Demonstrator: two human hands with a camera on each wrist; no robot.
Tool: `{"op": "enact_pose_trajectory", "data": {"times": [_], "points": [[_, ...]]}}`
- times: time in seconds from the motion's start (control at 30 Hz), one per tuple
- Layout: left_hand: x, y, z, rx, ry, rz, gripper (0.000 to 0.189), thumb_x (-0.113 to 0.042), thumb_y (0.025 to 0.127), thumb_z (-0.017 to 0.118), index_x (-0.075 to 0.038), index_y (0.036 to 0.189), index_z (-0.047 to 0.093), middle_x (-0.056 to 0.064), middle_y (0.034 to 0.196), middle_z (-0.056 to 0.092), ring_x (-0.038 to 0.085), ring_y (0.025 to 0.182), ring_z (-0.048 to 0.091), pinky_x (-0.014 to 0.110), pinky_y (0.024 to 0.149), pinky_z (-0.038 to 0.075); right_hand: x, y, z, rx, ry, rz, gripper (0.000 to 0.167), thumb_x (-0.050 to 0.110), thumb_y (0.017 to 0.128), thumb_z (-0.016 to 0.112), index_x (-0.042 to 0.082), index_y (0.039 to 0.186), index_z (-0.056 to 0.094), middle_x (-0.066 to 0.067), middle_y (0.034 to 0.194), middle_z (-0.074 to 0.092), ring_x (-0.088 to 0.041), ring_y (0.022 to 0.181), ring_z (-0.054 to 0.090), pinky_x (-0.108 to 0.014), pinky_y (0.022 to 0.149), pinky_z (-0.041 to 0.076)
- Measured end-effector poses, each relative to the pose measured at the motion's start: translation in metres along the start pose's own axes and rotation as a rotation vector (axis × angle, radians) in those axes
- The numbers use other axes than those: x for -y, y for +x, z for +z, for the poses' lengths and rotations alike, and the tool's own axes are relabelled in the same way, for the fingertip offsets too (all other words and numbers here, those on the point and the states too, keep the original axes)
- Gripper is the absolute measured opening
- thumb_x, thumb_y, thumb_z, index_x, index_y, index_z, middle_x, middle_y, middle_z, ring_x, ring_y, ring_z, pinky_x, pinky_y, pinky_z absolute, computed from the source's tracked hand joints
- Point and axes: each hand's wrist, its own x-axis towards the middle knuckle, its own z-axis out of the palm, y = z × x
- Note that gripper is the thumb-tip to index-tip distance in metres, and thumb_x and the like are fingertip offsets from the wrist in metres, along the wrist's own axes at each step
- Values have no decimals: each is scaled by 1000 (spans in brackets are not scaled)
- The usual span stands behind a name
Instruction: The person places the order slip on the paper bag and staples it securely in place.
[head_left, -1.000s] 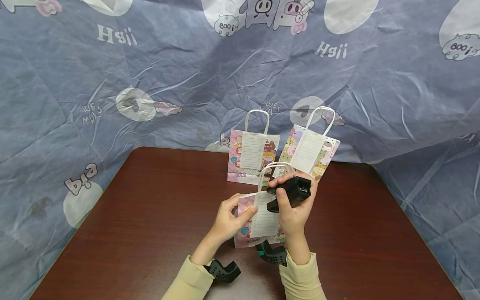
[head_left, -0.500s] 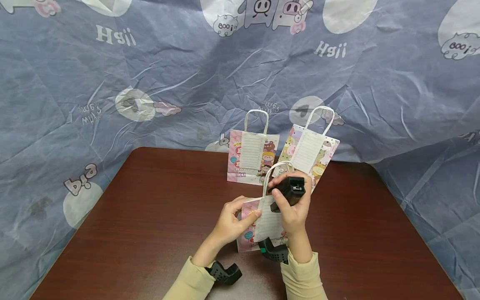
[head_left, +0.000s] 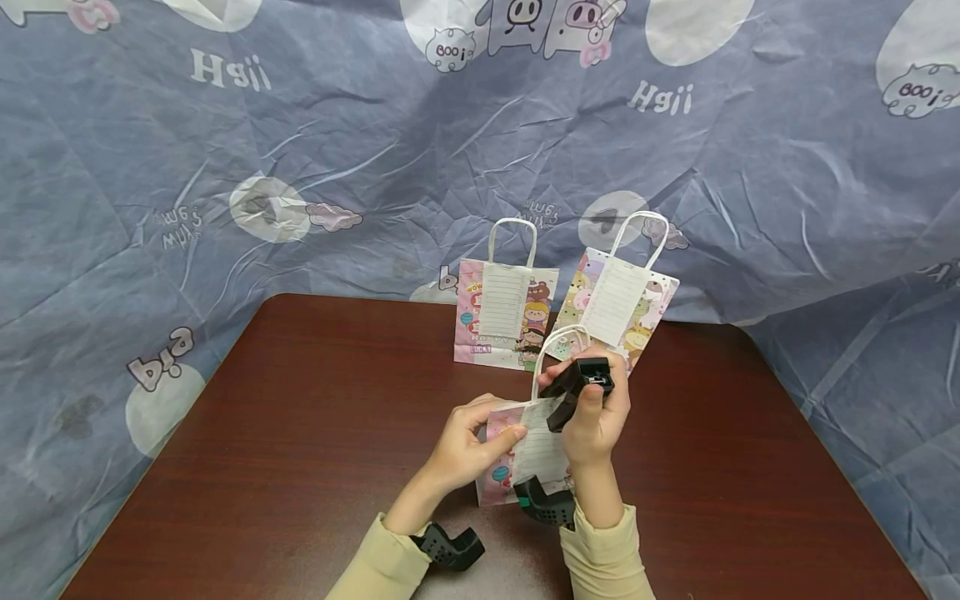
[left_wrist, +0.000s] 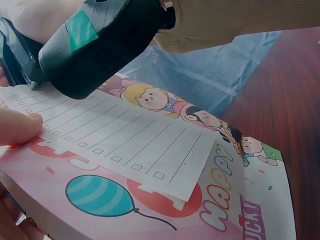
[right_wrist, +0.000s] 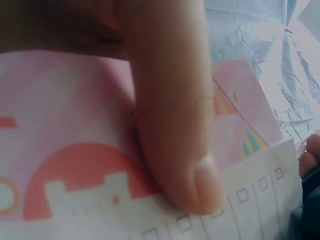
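My left hand (head_left: 471, 446) pinches the left side of a pink cartoon paper gift bag (head_left: 495, 483), thumb on its front, fingers behind. A white lined checklist sheet (left_wrist: 125, 135) lies against the bag's front, and the left thumb (right_wrist: 175, 130) presses its edge. In my right hand (head_left: 600, 429) is a black stapler (head_left: 573, 379), held at the bag's top edge beside the white handle (head_left: 542, 358). The stapler's two arms stand apart over the upper part of the sheet. In the left wrist view, the right wrist's black camera mount (left_wrist: 95, 55) covers part of the sheet's top.
Two more gift bags, a pink one (head_left: 468, 333) and an animal-print one (head_left: 652, 312), lean at the table's back, each with a lined sheet on its front. The brown table (head_left: 300, 433) ends at a blue printed cloth (head_left: 337, 125).
The bag has shifted slightly right and toward me, the left hand moving with it. The stapler has turned a little, and the right thumb now lies over its rear end.
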Motion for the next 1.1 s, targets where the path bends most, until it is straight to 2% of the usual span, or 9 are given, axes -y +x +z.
{"op": "enact_pose_trajectory", "data": {"times": [0.27,0.37,0.47,0.57,0.7,0.83,1.0,1.1], "points": [[-5,1,5,5,36,3,25,0,80,71,-2,105,68,8,96,67,17,91,60,29,78,49,3,-3,1,-76,-53,5,67,45,89,60,-19,89,42,-11,68,60,-12,56,65,-24,54,53],[-17,3,6,1,50,3,33,2,76,73,1,108,65,12,101,66,20,97,60,31,83,48,4,-3,1,-88,-39,-2,65,44,89,61,-19,89,43,-11,68,61,-13,56,65,-24,53,53],[-33,6,6,-16,47,18,45,4,70,77,4,112,61,16,106,64,22,102,59,31,83,49,5,-3,3,-86,-20,-12,63,42,89,61,-18,89,44,-11,68,62,-13,56,65,-24,53,53],[-42,8,6,-63,40,68,55,5,61,83,5,111,61,16,104,64,21,99,61,31,80,50,5,-4,6,-76,-17,-19,61,42,90,61,-17,89,44,-10,68,62,-13,56,64,-23,53,53],[-35,8,8,-150,55,146,60,4,52,88,4,107,65,14,97,67,21,92,63,32,77,51,5,-6,12,-58,-3,-33,61,40,90,60,-18,89,43,-10,68,62,-13,56,64,-23,54,53],[-24,4,9,-203,88,145,59,0,53,89,1,106,65,12,95,69,20,92,64,33,77,51,6,-9,18,-44,3,-41,61,39,91,59,-19,90,42,-11,69,61,-14,57,64,-24,55,53],[-23,2,5,-197,143,144,53,-5,58,89,0,106,68,10,99,69,20,94,62,32,81,49,7,-12,22,-42,-23,-29,62,40,92,59,-20,91,41,-10,71,61,-13,59,64,-24,55,53],[-23,3,2,-189,164,167,52,-5,57,88,1,105,68,11,101,68,22,96,61,32,82,49,7,-12,22,13,-34,7,63,41,92,57,-20,94,41,-8,75,62,-11,62,64,-23,58,53]]}}
